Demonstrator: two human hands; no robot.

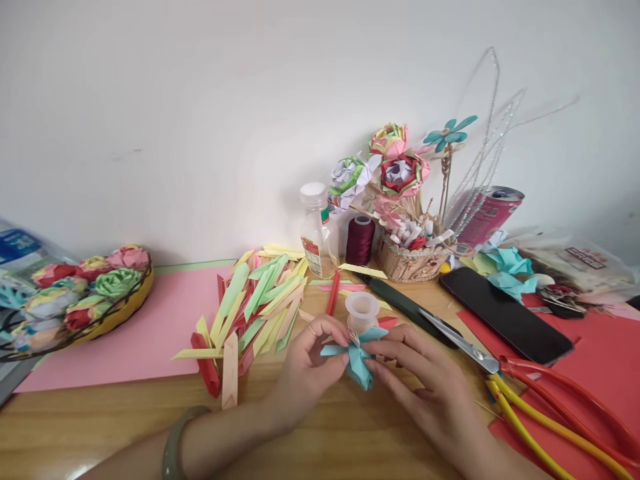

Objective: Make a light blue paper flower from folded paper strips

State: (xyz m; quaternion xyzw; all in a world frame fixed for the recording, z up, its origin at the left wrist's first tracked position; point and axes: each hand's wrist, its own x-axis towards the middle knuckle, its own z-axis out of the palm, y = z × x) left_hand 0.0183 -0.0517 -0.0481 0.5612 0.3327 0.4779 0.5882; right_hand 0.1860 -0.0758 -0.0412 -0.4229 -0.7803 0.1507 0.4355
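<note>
Near the front of the wooden table (320, 447), I log the blue folded paper (359, 363) between both hands: left hand (310, 367) pinching its left side, thumb near index; right hand (433, 383) with fingers closed on its right. Translucent cup (362, 311) directly behind; whether they touch, I cannot tell. Folded strips (267, 293) lie left, scissors (487, 360) right.

Pinching a light-blue folded-paper piece (360, 370) between left hand (311, 360) and right hand (433, 380), just in front of a translucent plastic cup (362, 309) on the wooden worktop (280, 440). Flanked on the left by a loose pile of folded paper strips (265, 300), on the right by red-handled scissors (489, 363) near a black smartphone (505, 313). Backed by a clear bottle (327, 253), a spool of maroon thread (360, 243) and a small flower basket (414, 267).
</note>
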